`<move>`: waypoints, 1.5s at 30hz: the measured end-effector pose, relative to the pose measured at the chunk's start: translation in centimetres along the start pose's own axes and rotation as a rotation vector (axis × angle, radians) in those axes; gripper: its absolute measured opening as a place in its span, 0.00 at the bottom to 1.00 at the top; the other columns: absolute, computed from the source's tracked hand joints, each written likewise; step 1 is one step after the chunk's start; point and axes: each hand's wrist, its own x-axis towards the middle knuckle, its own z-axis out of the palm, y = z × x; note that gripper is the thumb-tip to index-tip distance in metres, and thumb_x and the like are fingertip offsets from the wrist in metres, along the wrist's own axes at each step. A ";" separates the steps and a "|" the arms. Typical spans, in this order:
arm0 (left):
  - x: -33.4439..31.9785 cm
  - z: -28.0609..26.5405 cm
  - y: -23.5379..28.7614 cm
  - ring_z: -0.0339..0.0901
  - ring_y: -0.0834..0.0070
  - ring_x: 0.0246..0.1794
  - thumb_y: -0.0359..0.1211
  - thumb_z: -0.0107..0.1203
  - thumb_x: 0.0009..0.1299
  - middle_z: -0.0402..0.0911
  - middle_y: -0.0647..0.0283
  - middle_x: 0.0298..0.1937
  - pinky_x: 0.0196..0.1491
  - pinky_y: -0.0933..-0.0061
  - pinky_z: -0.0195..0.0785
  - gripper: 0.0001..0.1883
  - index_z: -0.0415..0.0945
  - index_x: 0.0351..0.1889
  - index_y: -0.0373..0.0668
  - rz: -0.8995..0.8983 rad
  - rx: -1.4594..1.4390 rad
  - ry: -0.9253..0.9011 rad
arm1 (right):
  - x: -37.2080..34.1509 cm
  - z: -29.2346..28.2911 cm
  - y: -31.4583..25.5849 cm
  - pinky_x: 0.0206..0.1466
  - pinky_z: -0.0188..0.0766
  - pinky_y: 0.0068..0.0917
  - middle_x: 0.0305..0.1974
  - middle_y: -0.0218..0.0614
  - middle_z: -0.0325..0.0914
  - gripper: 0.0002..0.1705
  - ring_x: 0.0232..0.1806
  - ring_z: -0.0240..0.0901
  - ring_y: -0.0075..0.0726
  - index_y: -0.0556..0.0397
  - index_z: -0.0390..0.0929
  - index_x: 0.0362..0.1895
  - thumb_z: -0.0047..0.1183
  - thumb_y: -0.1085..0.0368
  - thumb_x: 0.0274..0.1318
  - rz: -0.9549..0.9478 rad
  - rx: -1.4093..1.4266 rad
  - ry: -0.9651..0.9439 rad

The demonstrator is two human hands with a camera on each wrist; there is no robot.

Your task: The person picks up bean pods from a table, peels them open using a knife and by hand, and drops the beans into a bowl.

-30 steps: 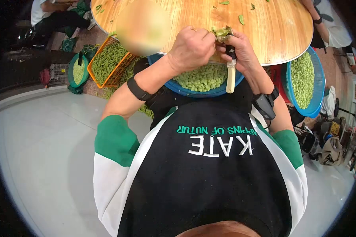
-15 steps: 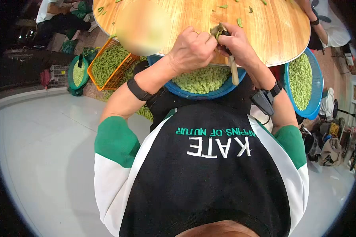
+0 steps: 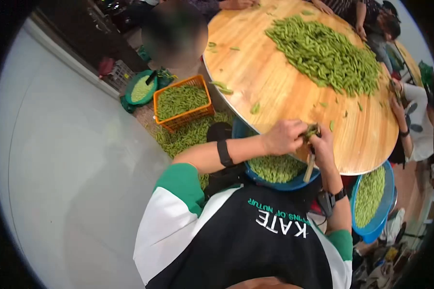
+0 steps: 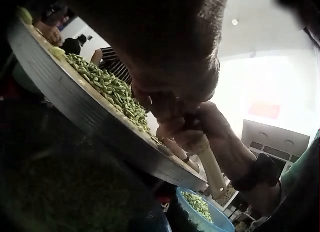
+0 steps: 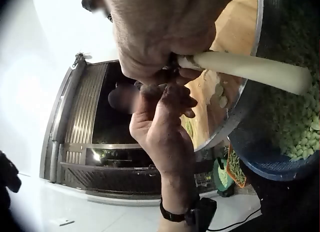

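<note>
Over the near edge of the round wooden table (image 3: 250,91), the two hands meet. The left hand (image 3: 285,137) has its fingers curled and pinches at a dark green pod-like piece (image 3: 312,131), mostly covered by fingers. Across from it, the right hand (image 3: 324,148) grips a knife by its cream handle (image 3: 309,167), which slants down out of the fist; its blade is hidden. In the right wrist view the handle (image 5: 250,69) sticks out of the right hand (image 5: 165,32), touching the left hand's fingertips (image 5: 167,94). Below sits a blue basin (image 3: 275,185) of shelled beans (image 3: 276,168).
A large pile of green pods (image 3: 325,55) covers the table's far part, with other people's hands around the rim. An orange crate (image 3: 178,115) of pods and a green basin (image 3: 142,89) stand left. Another blue basin (image 3: 388,192) with beans stands right.
The head view has swung, bringing the pod pile and more people into sight; table and hands appear lower and further right. Both hands stay together, the knife still in the right hand.
</note>
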 end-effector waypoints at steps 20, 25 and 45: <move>0.5 -7.1 -3.0 0.71 0.57 0.25 0.26 0.49 0.55 0.71 0.52 0.22 0.29 0.62 0.63 0.04 0.72 0.27 0.36 -0.287 0.099 0.264 | -0.4 -3.7 -1.1 0.21 0.61 0.20 0.22 0.30 0.73 0.09 0.18 0.65 0.21 0.59 0.75 0.35 0.52 0.66 0.50 -0.007 -0.267 0.013; -2.7 -13.6 -6.3 0.73 0.52 0.34 0.29 0.53 0.56 0.76 0.50 0.35 0.41 0.56 0.68 0.06 0.76 0.30 0.36 -0.382 0.861 0.105 | 3.0 -5.6 2.4 0.29 0.68 0.30 0.23 0.36 0.74 0.12 0.24 0.71 0.29 0.64 0.74 0.35 0.53 0.66 0.49 -0.202 -0.581 0.025; -3.4 -0.8 2.0 0.68 0.51 0.36 0.24 0.53 0.52 0.69 0.50 0.30 0.41 0.57 0.63 0.08 0.67 0.29 0.34 -0.102 -0.198 -0.424 | -5.2 -0.4 1.7 0.39 0.67 0.48 0.30 0.53 0.69 0.11 0.36 0.69 0.63 0.59 0.70 0.34 0.51 0.71 0.43 -0.281 -0.838 -0.237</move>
